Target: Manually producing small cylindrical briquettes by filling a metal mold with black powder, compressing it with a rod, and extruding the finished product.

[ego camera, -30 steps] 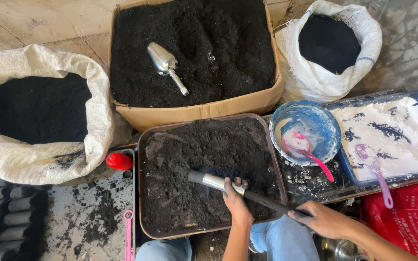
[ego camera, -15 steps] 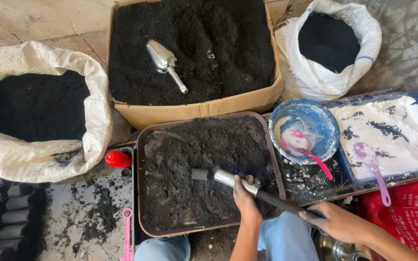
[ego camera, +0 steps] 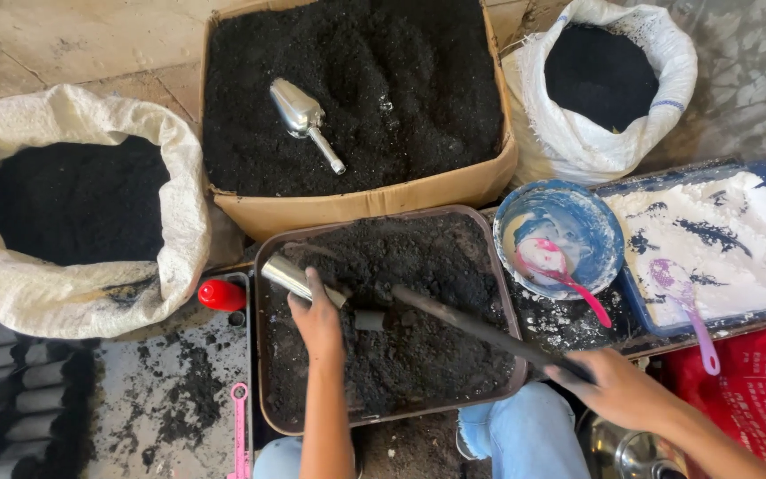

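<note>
Our left hand (ego camera: pixel 319 319) gripping metal tube (ego camera: pixel 299 280) angled up-left, right hand (ego camera: pixel 615 388) closed on dark rod (ego camera: pixel 480 330) slanting up-left, brown tray (ego camera: pixel 263 355) of black powder, blue tray (ego camera: pixel 640 310) of white powder

Both forearms bare, no sleeves/gloves; left hand (ego camera: pixel 318 321) & right hand (ego camera: pixel 618 388) dusted w/ dark soil. Light-blue ripped jeans (ego camera: pixel 525 435) at 6 o'clock.

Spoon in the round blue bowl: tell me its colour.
Pink; the spoon lies in the bowl, clearest in the head view.
</note>
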